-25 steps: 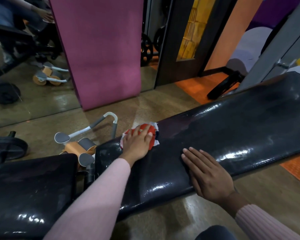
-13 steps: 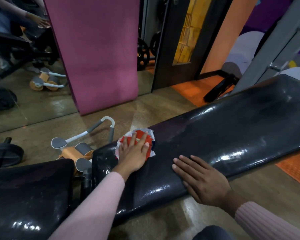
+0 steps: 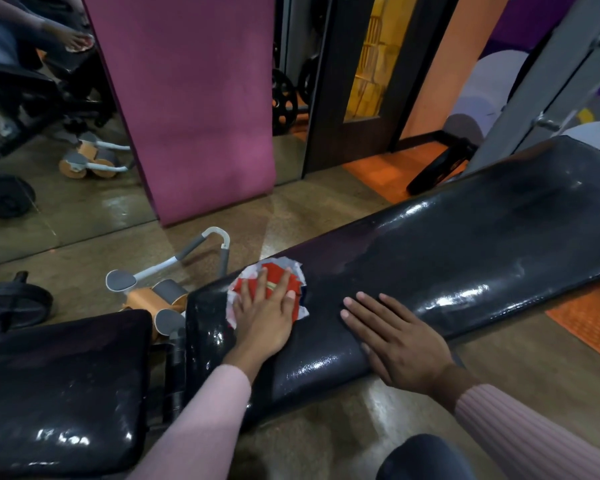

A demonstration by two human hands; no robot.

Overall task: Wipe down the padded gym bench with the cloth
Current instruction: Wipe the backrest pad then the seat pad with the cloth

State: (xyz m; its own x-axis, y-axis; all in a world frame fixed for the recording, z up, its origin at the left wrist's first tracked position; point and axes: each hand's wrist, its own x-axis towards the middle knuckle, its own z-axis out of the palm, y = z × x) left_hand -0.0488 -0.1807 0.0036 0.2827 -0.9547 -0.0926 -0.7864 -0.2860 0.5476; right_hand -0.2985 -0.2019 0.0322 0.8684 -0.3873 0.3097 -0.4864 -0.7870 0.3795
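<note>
A long black padded bench [image 3: 465, 258] runs from the lower left up to the right, its vinyl shiny. My left hand [image 3: 267, 313] lies flat with fingers spread on a red and white cloth [image 3: 274, 277], pressing it onto the pad near the bench's far edge at its lower end. To its right, my right hand [image 3: 395, 337] rests palm down on the bare pad near the front edge, holding nothing. A second black pad [image 3: 59, 382], the seat, sits at the lower left across a gap.
An orange and grey ab roller [image 3: 160, 292] lies on the floor behind the bench. A magenta mat [image 3: 194, 98] leans against a mirror [image 3: 49, 133]. Weight plates [image 3: 11, 306] sit at the left. Orange flooring [image 3: 589, 323] lies to the right, and a grey frame post [image 3: 548, 84] rises at the upper right.
My left hand has slid the cloth a short way along the pad, away from the pad's lower end. My right hand keeps its flat rest on the pad.
</note>
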